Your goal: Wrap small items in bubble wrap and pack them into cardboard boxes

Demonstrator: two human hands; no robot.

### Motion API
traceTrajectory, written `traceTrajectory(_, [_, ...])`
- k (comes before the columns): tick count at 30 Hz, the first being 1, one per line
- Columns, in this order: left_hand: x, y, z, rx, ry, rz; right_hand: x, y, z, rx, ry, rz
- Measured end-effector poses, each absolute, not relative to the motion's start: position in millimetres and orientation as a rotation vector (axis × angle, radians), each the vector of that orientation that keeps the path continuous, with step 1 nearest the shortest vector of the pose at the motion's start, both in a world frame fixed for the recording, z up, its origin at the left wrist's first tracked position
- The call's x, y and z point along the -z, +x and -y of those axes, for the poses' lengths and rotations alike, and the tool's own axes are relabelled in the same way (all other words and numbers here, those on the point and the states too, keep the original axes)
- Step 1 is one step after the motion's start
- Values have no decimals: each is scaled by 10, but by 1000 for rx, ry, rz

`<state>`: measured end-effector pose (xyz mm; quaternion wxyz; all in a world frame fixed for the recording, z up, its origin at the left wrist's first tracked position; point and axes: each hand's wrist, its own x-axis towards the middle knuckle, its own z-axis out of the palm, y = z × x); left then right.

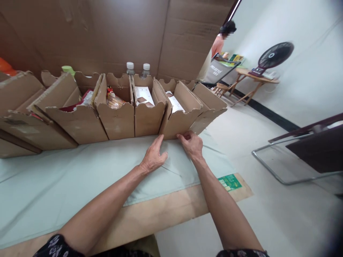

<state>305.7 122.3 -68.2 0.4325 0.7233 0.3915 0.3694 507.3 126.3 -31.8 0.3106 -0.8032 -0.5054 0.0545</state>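
Observation:
Several open-topped cardboard boxes stand in a row on a pale green cloth (88, 171). My left hand (154, 156) is open just in front of the row. Its fingers stretch toward the lower edge of a brown cardboard box (175, 125), with the fingertips at or touching its left bottom corner. At the same box's right bottom edge is my right hand (191, 143), its fingers curled in against the cardboard and cloth. Whatever those fingers may grip is hidden. Inside that box lies a white patterned packet (175, 102).
Neighbouring boxes hold another white packet (144, 95) and a wrapped snack pack (115, 100). Two capped bottles (130, 68) show behind. A tall cardboard panel (112, 35) rises at the back. Rightward are a fan (276, 56) on a small wooden table, a metal-framed chair (284, 182) and a person (217, 45).

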Motion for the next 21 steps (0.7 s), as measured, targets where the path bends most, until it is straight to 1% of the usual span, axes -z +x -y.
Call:
traceTrajectory(5, [439,2995,-1206,-748,1919,-1018,241,5021,-1157,-115,-2115,1358])
traceTrajectory(9, [177,2612,-1053,-633,2041,-1030,92,4770,-874,-134,-2006,1456])
traceTrajectory(12, [163,2188,-668,-389,2272,-1085,-155,4400,-798,-155,-1776,1604])
traceTrajectory(13, [212,2048,-485,-293,2333,-1101,-260,4265,-839,-143,-1678,1659])
traceTrajectory(15, [372,1786,-85,-232,2411,-1043,-476,4018,-1024,-99,-1540,1760])
traceTrajectory(18, [649,1464,435,-440,2465,-884,-736,3756,-1423,-53,-1645,1880])
traceTrajectory(21, [783,1268,697,-716,2335,-904,-864,3605,-1643,-8,-1828,1912])
